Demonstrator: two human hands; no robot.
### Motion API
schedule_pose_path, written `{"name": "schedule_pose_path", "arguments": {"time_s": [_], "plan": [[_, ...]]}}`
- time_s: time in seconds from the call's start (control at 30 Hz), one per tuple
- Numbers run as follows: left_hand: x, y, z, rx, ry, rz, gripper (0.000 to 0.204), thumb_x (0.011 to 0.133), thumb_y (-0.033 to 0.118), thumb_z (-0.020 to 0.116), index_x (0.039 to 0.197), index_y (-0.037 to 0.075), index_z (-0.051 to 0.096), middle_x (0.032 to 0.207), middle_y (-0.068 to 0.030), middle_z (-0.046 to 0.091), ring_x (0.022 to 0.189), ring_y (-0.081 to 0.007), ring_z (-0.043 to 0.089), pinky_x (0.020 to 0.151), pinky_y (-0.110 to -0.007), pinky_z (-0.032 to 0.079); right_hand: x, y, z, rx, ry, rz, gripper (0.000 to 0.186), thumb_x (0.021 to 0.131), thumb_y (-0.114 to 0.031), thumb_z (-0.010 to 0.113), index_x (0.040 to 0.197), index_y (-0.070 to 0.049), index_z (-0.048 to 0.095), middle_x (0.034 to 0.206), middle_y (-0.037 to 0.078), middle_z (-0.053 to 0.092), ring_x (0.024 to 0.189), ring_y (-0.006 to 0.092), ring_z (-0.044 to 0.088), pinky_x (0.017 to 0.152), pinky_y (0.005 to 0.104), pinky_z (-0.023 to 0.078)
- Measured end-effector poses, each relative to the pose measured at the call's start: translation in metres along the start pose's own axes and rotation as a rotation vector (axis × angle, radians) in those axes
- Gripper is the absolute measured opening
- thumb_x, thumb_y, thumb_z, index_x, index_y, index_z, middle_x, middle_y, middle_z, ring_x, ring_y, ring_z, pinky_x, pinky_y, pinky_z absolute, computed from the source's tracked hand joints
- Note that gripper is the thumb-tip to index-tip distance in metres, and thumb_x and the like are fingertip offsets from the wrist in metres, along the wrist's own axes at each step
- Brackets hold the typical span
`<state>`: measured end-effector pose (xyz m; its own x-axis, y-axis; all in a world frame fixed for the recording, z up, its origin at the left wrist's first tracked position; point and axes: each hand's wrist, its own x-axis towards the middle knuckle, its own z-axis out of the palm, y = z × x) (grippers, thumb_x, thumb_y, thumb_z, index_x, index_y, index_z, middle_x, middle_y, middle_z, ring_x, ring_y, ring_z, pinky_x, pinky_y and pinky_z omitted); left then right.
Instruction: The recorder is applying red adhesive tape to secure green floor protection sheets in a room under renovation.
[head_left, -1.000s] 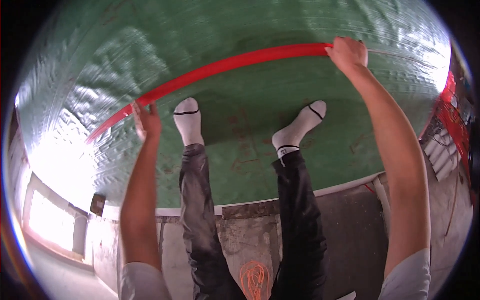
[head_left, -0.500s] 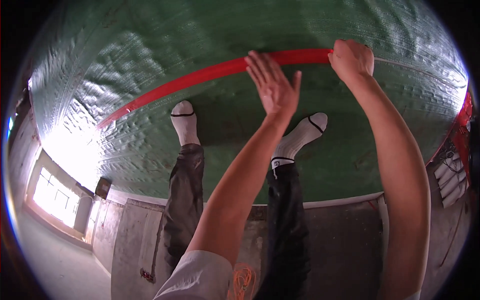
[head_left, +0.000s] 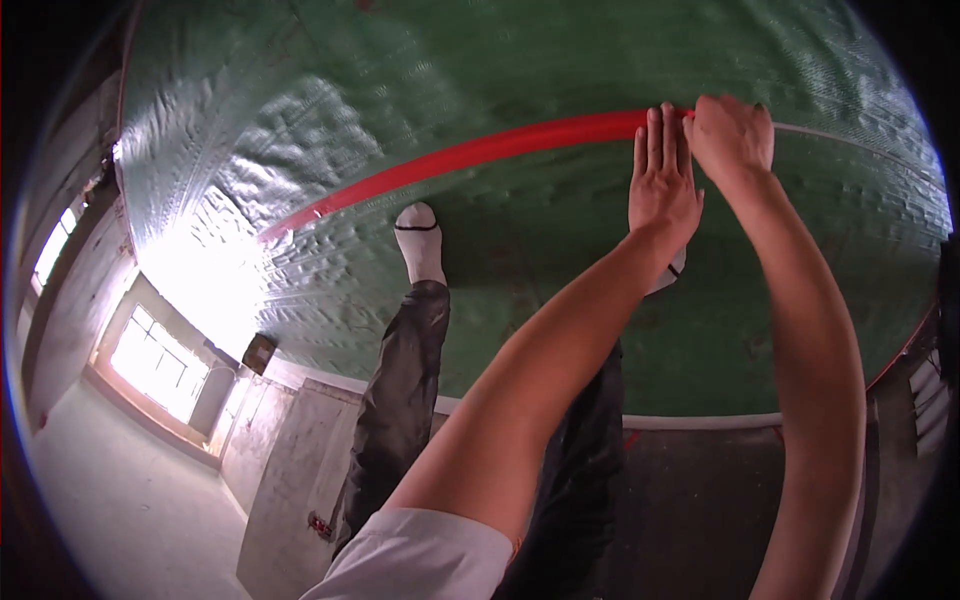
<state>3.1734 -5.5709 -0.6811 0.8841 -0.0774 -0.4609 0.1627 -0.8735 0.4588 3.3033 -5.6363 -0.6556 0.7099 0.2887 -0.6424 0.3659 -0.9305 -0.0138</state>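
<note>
A long strip of red tape (head_left: 480,147) lies across a green plastic sheet (head_left: 520,260) and ends at my right hand. My left hand (head_left: 664,190) lies on the strip near that end, fingers straight and close together, palm down. Right beside it, my right hand (head_left: 732,138) is closed around the end of the red tape. Whether a roll sits inside that fist is hidden. To the right of the fist, a thin pale line (head_left: 850,140) runs on along the sheet.
My white-socked left foot (head_left: 419,243) stands on the sheet; the right foot (head_left: 672,273) is mostly behind my left arm. The sheet's near edge (head_left: 700,422) borders a darker grey floor. A bright window (head_left: 160,362) is at the left, pale rolls (head_left: 928,400) at the far right.
My left hand has moved right along the red tape, up to my right hand. The right hand has stayed closed at the tape's end. The whole view has shifted somewhat.
</note>
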Motion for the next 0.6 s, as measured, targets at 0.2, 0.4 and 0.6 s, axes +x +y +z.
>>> {"name": "schedule_pose_path", "arguments": {"time_s": [0.2, 0.4, 0.6], "plan": [[0.029, -0.023, 0.044, 0.146, -0.338, -0.223, 0.079, 0.105, 0.049, 0.039, 0.169, 0.009, 0.014, 0.176, -0.0187, 0.009, 0.163, -0.0375, 0.004, 0.133, -0.053, 0.002, -0.036, -0.022, -0.027, 0.273, -0.025, -0.055, 0.04, 0.101, -0.029, 0.044, 0.091, -0.021, 0.081, 0.094, 0.01, 0.078, 0.097, 0.0284, 0.074, 0.103, 0.0483, 0.04], [0.009, 0.032, -0.005, 0.281, -0.21, -0.154, 0.095, 0.1, 0.047, 0.059, 0.168, 0.003, 0.009, 0.175, -0.0242, 0.003, 0.163, -0.0402, 0.005, 0.133, -0.048, 0.009, -0.06, 0.051, -0.018, 0.086, 0.043, -0.12, 0.022, 0.095, -0.025, 0.058, 0.094, -0.018, 0.08, 0.098, 0.006, 0.078, 0.099, 0.0237, 0.071, 0.107, 0.0459, 0.039], [0.029, 0.036, -0.036, 0.256, -0.318, -0.289, 0.129, 0.081, 0.039, 0.087, 0.165, -0.006, 0.001, 0.173, -0.0293, -0.008, 0.162, -0.0431, 0.0, 0.132, -0.051, 0.01, -0.093, 0.194, -0.08, 0.054, 0.056, -0.302, 0.029, 0.087, -0.045, 0.075, 0.098, -0.018, 0.072, 0.093, 0.004, 0.074, 0.103, 0.0245, 0.07, 0.105, 0.0461, 0.04]]}}
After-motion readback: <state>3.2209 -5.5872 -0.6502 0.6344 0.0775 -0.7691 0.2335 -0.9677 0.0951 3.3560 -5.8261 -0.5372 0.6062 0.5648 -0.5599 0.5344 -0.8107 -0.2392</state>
